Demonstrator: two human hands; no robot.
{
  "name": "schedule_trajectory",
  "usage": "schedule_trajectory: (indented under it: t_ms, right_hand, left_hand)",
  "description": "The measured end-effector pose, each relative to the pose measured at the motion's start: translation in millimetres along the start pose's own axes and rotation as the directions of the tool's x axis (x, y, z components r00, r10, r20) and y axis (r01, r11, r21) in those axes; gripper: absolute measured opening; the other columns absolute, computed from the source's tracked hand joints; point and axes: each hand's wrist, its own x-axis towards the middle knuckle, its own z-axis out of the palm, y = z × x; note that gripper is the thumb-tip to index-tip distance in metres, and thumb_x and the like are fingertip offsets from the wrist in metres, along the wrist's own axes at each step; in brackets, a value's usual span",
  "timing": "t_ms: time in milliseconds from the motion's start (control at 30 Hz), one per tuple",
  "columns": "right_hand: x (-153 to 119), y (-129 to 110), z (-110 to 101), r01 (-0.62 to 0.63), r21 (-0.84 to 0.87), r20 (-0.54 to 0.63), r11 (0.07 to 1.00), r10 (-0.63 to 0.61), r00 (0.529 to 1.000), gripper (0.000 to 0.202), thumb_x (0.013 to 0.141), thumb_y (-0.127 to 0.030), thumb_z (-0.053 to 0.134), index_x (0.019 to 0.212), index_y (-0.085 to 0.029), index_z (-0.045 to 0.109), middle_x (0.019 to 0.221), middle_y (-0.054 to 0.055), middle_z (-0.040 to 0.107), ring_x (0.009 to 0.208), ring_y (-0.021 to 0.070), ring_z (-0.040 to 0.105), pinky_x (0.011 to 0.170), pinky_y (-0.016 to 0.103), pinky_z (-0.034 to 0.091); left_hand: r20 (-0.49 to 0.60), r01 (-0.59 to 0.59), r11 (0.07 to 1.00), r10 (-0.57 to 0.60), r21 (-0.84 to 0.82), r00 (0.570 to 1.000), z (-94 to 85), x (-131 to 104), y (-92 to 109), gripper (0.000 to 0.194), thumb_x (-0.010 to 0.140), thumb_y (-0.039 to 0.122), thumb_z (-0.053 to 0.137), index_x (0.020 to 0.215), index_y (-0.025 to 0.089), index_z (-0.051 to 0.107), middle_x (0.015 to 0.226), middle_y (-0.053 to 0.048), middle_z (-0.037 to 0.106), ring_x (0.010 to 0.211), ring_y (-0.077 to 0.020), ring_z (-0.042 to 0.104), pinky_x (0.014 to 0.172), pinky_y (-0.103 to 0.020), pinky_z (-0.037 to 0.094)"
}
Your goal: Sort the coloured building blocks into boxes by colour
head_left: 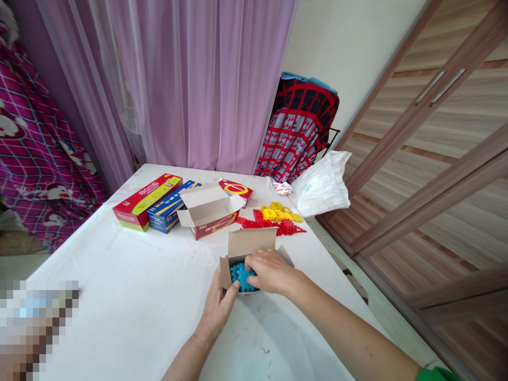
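A small cardboard box [252, 242] stands with its flaps raised near the middle of the table. Blue interlocking plastic pieces [240, 273] lie inside it. My left hand [218, 299] is closed around the box's left side, thumb at the front rim. Over the opening, my right hand [270, 270] reaches in from the right with fingers bent down onto the blue pieces; its fingertips are partly hidden, so whether it grips one piece or several is unclear. Just behind the box lie red interlocking pieces [288, 227] and yellow interlocking pieces [275, 212].
An open empty carton [216, 225] stands behind left, beside a blue box [166, 211] and a long red box [138, 206]. Another red box [242, 190] lies at the back. A white plastic bag [323, 185] hangs over the table's right edge. A wooden wardrobe [428, 159] is at right.
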Motion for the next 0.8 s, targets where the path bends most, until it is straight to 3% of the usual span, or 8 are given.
schedule_trajectory:
  t_ms: [233, 400, 500, 600, 700, 800]
  right_hand:
    - [4.3, -6.5, 10.5, -0.012, -0.040, -0.097, 0.999, 0.008, 0.995, 0.019, 0.082, -0.036, 0.059, 0.086, -0.020, 0.068, 0.092, 0.008, 0.072, 0.090, 0.0223, 0.062, 0.074, 0.031, 0.036]
    - [-13.0, 6.1, -10.8, -0.096, 0.037, -0.178, 0.995, 0.101, 0.979, 0.023, 0.088, -0.037, 0.051, 0.087, -0.023, 0.069, 0.089, 0.005, 0.072, 0.085, 0.0196, 0.063, 0.068, 0.028, 0.034]
    - [-30.6, 31.3, -24.3, -0.193, 0.130, -0.305, 0.973, 0.224, 0.925, 0.025, 0.091, -0.034, 0.045, 0.088, -0.023, 0.068, 0.086, 0.003, 0.072, 0.079, 0.0171, 0.063, 0.065, 0.026, 0.034]
    - [-45.9, 52.3, -24.0, -0.224, 0.215, -0.400, 0.951, 0.295, 0.868, 0.028, 0.091, -0.033, 0.042, 0.086, -0.022, 0.067, 0.083, 0.003, 0.072, 0.076, 0.0170, 0.062, 0.065, 0.026, 0.035]
    - [-54.3, 52.1, -13.8, -0.165, 0.273, -0.354, 0.948, 0.259, 0.899, 0.028, 0.091, -0.031, 0.041, 0.088, -0.022, 0.068, 0.086, 0.003, 0.072, 0.079, 0.0175, 0.063, 0.068, 0.026, 0.038]
    - [-54.8, 36.7, -5.1, -0.124, 0.252, -0.281, 0.960, 0.195, 0.940, 0.028, 0.089, -0.021, 0.041, 0.098, -0.022, 0.067, 0.098, 0.004, 0.072, 0.090, 0.0174, 0.064, 0.076, 0.025, 0.039]
  left_hand:
    - [-0.011, -0.037, 0.999, 0.037, -0.005, 0.999, 0.9, 0.1, -5.8, 0.066, 0.082, 0.050, 0.056, 0.138, 0.018, 0.043, 0.139, -0.012, 0.053, 0.135, -0.0288, 0.040, 0.114, -0.045, 0.028]
    - [-0.030, -0.017, 1.000, 0.017, -0.015, 0.999, 1.6, -0.9, -8.5, 0.068, 0.082, 0.049, 0.057, 0.140, 0.018, 0.041, 0.140, -0.012, 0.052, 0.134, -0.0286, 0.041, 0.113, -0.045, 0.029]
    - [-0.020, -0.014, 1.000, 0.014, -0.021, 1.000, 1.5, -1.3, -8.4, 0.068, 0.082, 0.049, 0.057, 0.141, 0.018, 0.041, 0.140, -0.012, 0.052, 0.132, -0.0283, 0.044, 0.112, -0.044, 0.031]
    - [-0.021, -0.012, 1.000, 0.012, -0.009, 1.000, 1.4, -1.4, -6.6, 0.067, 0.083, 0.049, 0.056, 0.140, 0.018, 0.042, 0.139, -0.012, 0.053, 0.132, -0.0281, 0.044, 0.111, -0.044, 0.032]
    - [-0.023, -0.014, 1.000, 0.014, 0.014, 1.000, 1.2, -1.5, -4.5, 0.067, 0.083, 0.049, 0.055, 0.140, 0.017, 0.042, 0.139, -0.013, 0.052, 0.133, -0.0285, 0.043, 0.112, -0.045, 0.031]
    - [-0.014, -0.014, 0.999, 0.015, 0.028, 1.000, 0.7, -1.5, -2.2, 0.066, 0.083, 0.049, 0.054, 0.140, 0.017, 0.043, 0.139, -0.013, 0.052, 0.133, -0.0288, 0.042, 0.112, -0.045, 0.030]
